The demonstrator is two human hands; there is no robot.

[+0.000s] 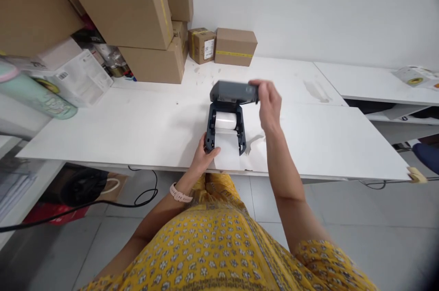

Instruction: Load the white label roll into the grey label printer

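Observation:
A dark grey label printer point(210, 132) lies on the white table near its front edge, with its lid point(233, 92) raised. Inside sits a white paper roll point(226, 120), and a strip of paper point(227, 150) runs from it out over the front. My left hand point(205, 154) grips the printer's front left corner, its thumb pressed on the strip and its other fingers along the side. At the lid's right end, my right hand point(269, 101) is closed on the edge, slightly blurred. A torn piece of white paper point(258, 153) lies to the right of the printer.
Stacked cardboard boxes point(120, 12) fill the back left, and two smaller boxes point(235, 47) stand against the wall. A mint bottle point(44, 94) leans at the left beside a white box point(84, 78). A black cable point(137, 204) hangs below the table point(325, 145).

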